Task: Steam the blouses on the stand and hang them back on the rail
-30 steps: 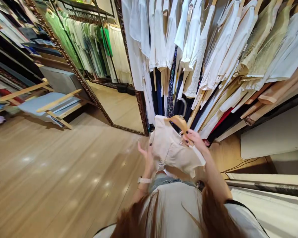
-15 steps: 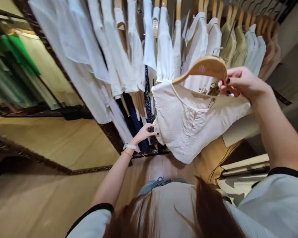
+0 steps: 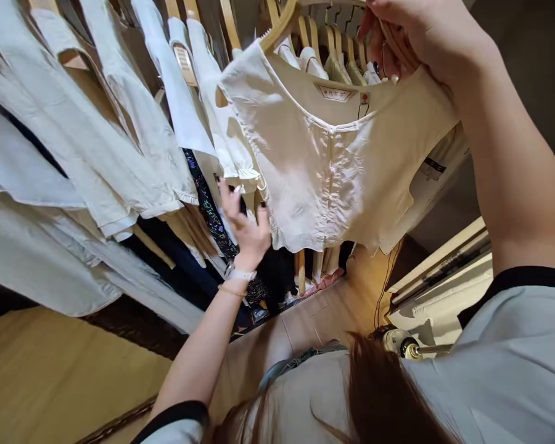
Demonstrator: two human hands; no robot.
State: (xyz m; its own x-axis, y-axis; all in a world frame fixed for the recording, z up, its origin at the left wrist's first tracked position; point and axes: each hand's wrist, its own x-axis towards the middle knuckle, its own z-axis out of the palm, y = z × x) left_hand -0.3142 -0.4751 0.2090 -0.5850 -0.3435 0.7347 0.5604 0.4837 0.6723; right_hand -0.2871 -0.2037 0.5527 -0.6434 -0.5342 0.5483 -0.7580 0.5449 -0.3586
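Note:
A cream sleeveless top (image 3: 300,179) with a gathered front hangs on a wooden hanger (image 3: 282,29), up in front of the rack. My right hand (image 3: 425,40) grips the hanger near the top's right shoulder; some of its fingers are hidden behind the wood. Beside the lower left edge of the top is my left hand (image 3: 248,231), its fingers spread and slightly blurred. It holds nothing, and whether it brushes the fabric I cannot tell. Inside the neckline a label (image 3: 335,92) and a small tag show.
White garments (image 3: 134,123) on wooden hangers fill the rack behind and to the left. Dark and patterned clothes hang below them. A pale ledge (image 3: 439,259) runs along the right, with a cable (image 3: 382,290) on the floor nearby.
My right hand has raised the top and hanger, bringing them closer and more face-on. My left hand has come away from the top's side edge, with fingers spreading. The view has shifted right.

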